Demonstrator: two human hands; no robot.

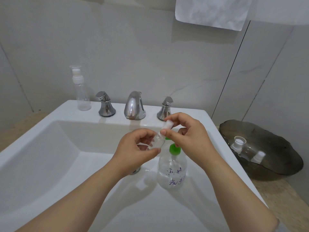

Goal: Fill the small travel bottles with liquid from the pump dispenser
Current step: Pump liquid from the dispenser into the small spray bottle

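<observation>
Over the sink basin, my left hand (135,150) grips the body of a small clear travel bottle (157,141), which is tilted. My right hand (187,136) pinches the bottle's white cap (167,126) between thumb and fingers. Directly below my hands stands the pump dispenser (173,169), a clear bottle with a green pump head and purple writing, inside the sink. Its pump top is partly hidden by my right hand.
A white sink (50,148) with a chrome faucet (133,106) and two handles. A tall clear spray bottle (82,91) stands on the back left rim. A dark glass tray (275,164) on the right holds two more small bottles (247,151). A white towel (212,12) hangs above.
</observation>
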